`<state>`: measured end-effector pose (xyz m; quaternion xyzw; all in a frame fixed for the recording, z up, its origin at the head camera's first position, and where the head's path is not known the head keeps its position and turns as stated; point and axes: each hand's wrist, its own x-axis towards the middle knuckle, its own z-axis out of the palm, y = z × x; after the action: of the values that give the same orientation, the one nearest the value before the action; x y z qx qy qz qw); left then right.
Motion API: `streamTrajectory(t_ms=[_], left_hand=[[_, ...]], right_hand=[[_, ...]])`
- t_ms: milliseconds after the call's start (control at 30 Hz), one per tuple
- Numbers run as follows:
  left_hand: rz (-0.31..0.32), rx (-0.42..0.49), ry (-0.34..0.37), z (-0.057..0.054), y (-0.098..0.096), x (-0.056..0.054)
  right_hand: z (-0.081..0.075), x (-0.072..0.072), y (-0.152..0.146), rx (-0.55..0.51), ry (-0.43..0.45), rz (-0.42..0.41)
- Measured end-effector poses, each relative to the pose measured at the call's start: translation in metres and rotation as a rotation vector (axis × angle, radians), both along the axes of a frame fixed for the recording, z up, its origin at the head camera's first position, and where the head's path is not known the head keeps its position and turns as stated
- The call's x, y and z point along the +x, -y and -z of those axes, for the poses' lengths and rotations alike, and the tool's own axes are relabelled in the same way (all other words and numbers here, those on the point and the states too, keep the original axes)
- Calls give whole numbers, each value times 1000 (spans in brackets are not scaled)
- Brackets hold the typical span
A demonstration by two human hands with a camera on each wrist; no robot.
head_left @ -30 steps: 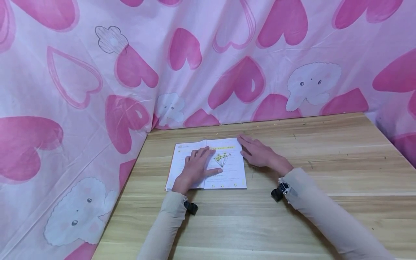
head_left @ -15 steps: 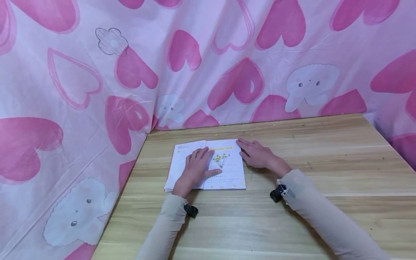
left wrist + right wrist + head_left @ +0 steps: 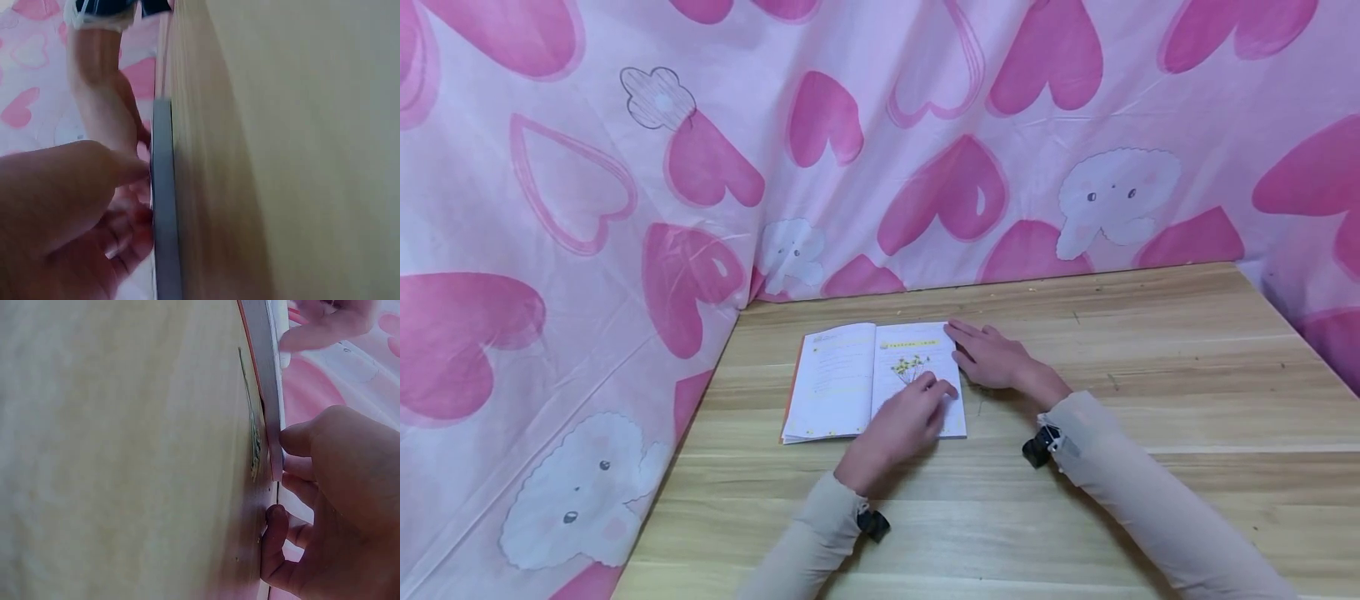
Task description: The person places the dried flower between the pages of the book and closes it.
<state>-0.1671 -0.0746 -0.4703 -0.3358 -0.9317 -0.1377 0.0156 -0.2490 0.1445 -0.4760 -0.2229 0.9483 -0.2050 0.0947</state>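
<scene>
An open book point(image 3: 835, 387) lies flat on the wooden table, its white pages facing up and a yellow flower drawing printed on the right page. My left hand point(image 3: 904, 427) is over the lower part of that page. In the left wrist view the thumb and bent fingers point(image 3: 137, 234) touch the page surface. At the book's upper right corner rests my right hand point(image 3: 997, 360), fingers fairly straight. The right wrist view has its thumb point(image 3: 297, 439) on the page by the edge, other fingers beside the edge at the table; whether a page is pinched is unclear.
The wooden table point(image 3: 1150, 367) extends right and toward me, with small dark marks point(image 3: 253, 434) on its surface. A pink heart-patterned cloth point(image 3: 850, 208) hangs behind and to the left of it. Each wrist wears a small black camera point(image 3: 1040, 447).
My left hand has slid right and nearer me, from the middle of the book onto the lower right page, its fingers now more bent. The left page is uncovered. My right hand has hardly moved.
</scene>
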Motion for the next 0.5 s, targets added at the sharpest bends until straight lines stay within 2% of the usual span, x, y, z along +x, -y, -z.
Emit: streamTrajectory(t_ms=[133,500], left_hand=[[-15,-31,52,2,-9,5],[-39,-23,74,3,-10,6]], right_hand=[[0,1,1,1,-4,8],[1,1,0,12,0,24]])
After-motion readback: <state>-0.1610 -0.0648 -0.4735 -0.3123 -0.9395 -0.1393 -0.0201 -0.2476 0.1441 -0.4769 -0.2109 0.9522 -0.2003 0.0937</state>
